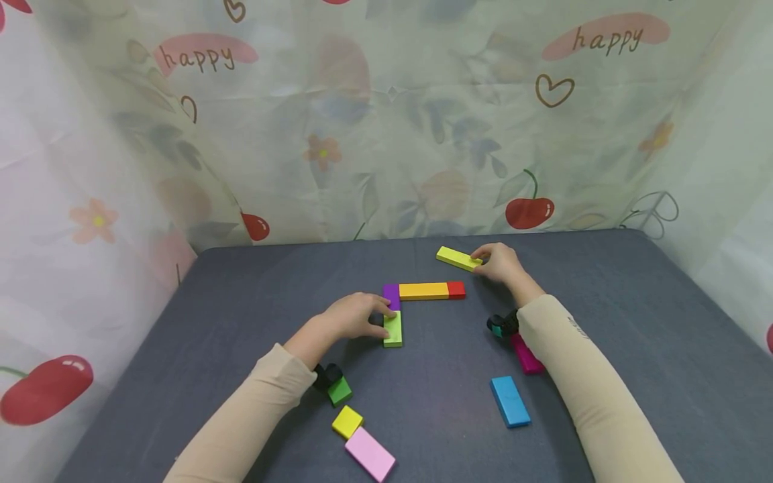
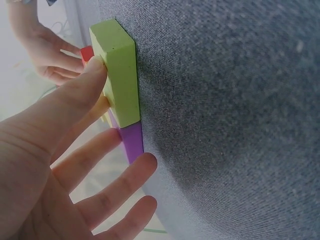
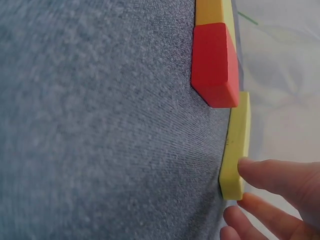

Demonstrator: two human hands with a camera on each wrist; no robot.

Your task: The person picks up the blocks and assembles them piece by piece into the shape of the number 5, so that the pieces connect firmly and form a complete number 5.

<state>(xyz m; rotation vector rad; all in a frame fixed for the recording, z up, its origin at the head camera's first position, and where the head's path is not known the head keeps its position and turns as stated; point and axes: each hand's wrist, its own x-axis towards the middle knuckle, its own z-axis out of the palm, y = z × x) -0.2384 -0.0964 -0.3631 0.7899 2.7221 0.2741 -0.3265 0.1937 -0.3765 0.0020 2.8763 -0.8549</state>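
Note:
A light green block (image 1: 393, 329) lies end to end with a purple block (image 1: 392, 297). My left hand (image 1: 353, 316) rests at its left side; in the left wrist view the thumb touches its top edge, while the other fingers spread loosely toward the purple block. From the purple block's far end, an orange-yellow block (image 1: 423, 291) runs right to a red block (image 1: 456, 290). Behind that row, a long yellow block (image 1: 455, 258) lies slanted. My right hand (image 1: 500, 263) pinches its right end between thumb and fingers, as the right wrist view (image 3: 235, 150) also shows.
Near the left forearm lie a green block (image 1: 340, 392), a yellow block (image 1: 347, 422) and a pink block (image 1: 370, 453). A magenta block (image 1: 527, 355), partly under the right sleeve, and a blue block (image 1: 510, 402) lie at right. A patterned curtain (image 1: 392, 121) hangs behind the dark table (image 1: 253, 295).

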